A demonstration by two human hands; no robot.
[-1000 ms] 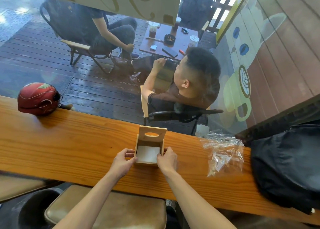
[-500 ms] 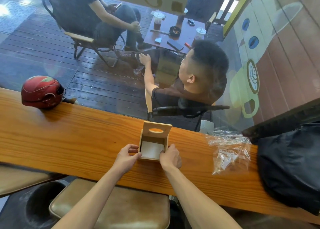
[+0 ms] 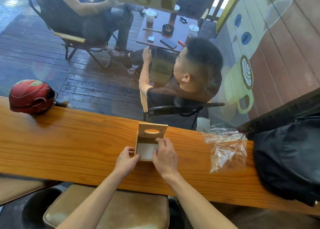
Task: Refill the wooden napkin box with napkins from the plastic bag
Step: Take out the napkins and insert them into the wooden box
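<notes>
A small wooden napkin box (image 3: 153, 126) stands on the wooden counter (image 3: 69, 147), its lid with an oval slot raised upright at the back. White napkins (image 3: 145, 151) fill the open box. My left hand (image 3: 127, 160) grips the box's near left corner. My right hand (image 3: 165, 156) lies over the box's right side, fingertips pressing on the napkins. A crumpled clear plastic bag (image 3: 226, 148) lies on the counter to the right, apart from both hands.
A red helmet (image 3: 32, 97) sits at the counter's far left. A black bag (image 3: 290, 156) lies at the right end. Behind the glass, people sit around a low table (image 3: 166, 29). A padded stool (image 3: 110, 209) stands below the counter.
My right hand has shifted from the box's near right edge onto the napkins inside. The left hand stays at the left corner. The camera has moved closer.
</notes>
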